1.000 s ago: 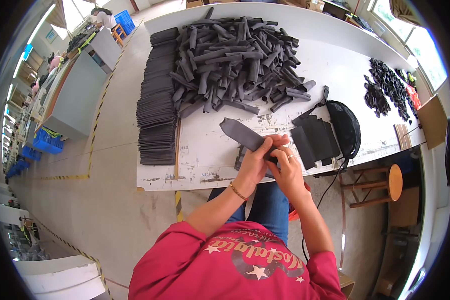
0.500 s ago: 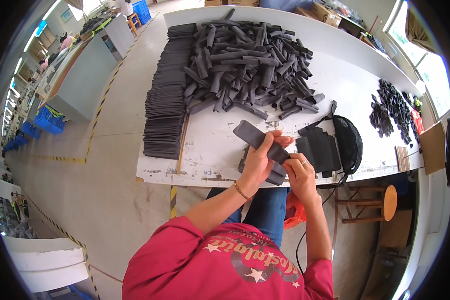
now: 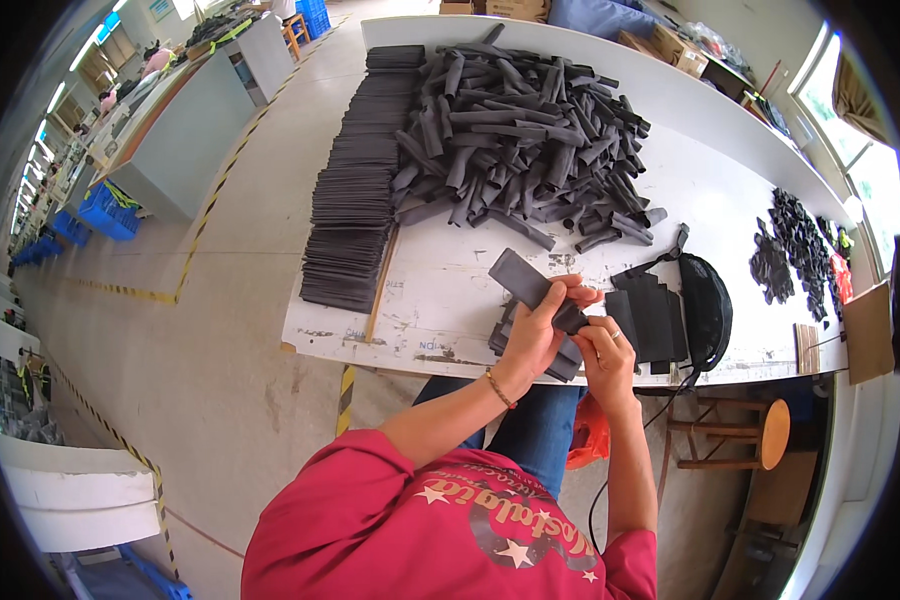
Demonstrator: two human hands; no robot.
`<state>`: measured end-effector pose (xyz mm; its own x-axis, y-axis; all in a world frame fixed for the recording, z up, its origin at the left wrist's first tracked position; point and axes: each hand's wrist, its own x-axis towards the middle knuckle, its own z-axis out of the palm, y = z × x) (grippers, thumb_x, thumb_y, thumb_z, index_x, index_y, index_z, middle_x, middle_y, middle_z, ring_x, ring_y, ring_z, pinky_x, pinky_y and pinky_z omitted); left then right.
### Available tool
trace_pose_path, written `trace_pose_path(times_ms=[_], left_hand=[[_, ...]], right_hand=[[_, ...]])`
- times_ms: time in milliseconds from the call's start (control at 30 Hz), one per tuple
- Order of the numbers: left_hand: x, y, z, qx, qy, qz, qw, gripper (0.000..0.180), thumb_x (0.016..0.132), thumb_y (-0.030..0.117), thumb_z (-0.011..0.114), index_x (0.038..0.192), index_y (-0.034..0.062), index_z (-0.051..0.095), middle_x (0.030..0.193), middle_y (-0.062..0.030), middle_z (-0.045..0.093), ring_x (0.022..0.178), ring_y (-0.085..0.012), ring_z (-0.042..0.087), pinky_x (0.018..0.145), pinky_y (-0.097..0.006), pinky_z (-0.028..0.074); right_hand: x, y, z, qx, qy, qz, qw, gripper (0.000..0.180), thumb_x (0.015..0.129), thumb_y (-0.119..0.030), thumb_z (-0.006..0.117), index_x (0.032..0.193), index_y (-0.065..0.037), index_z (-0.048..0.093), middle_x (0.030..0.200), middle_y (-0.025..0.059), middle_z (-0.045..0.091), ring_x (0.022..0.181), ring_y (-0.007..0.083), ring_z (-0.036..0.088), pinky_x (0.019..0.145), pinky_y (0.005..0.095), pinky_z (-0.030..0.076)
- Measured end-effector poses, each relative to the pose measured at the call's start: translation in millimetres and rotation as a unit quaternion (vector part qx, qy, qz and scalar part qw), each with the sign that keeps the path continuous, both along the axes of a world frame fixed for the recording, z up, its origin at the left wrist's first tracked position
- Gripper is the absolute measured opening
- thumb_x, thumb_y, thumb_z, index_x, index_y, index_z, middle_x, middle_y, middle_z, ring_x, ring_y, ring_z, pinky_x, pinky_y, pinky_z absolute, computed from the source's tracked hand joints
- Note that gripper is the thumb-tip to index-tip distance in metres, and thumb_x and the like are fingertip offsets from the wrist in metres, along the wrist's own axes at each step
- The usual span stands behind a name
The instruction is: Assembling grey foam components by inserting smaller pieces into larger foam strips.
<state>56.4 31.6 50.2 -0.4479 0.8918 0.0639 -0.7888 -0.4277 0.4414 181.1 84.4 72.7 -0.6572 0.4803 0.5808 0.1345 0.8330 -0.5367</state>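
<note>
White table: hard, flat top with scuffs along its near edge; white surface shows between the heap and the hands.
Heap: dark grey rolled tubes, matte and loosely tangled, at the far side.
Stack: thin dark sheets packed in a long ridged row, just beside the heap (its outer side follows the table's left edge).
Small black pieces: crumpled, well apart at the right.
Black pouch: soft, with a curved outline, beside flat dark panels.
Folded pieces: smooth, below the hands at the near edge.
Held strip: smooth, dark grey, above the tabletop, slanting up-left from the hands.
Left hand: gripping the strip, thumb on top.
Right hand: fingertips pinching its lower end.
</note>
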Motion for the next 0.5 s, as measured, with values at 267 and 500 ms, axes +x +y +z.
trace_pose_path(times_ms=[267,500], left_hand=[[-8,4,-4,-0.002,0.030,0.008,1.000,0.036,0.104,0.028,0.045,0.119,-0.0031,0.055,0.106,-0.0176,0.068,0.111,-0.0303,0.063,0.100,-0.041,0.047],[-19,4,2,-0.006,0.080,0.024,0.996,0.041,0.103,0.032,0.047,0.121,-0.0040,0.054,0.112,-0.0189,0.066,0.118,-0.0318,0.059,0.108,-0.043,0.041]], right_hand=[[-5,-8,-3,-0.112,-0.015,-0.041,0.993,0.013,0.081,-0.001,0.071,0.089,0.001,0.061,0.092,0.0118,0.062,0.079,0.0268,0.062,0.070,0.0344,0.050],[-15,-21,-26,-0.448,0.213,-0.059,0.866,0.011,0.091,-0.009,0.067,0.089,-0.002,0.059,0.091,-0.0009,0.059,0.081,0.0062,0.054,0.070,0.0218,0.045]])
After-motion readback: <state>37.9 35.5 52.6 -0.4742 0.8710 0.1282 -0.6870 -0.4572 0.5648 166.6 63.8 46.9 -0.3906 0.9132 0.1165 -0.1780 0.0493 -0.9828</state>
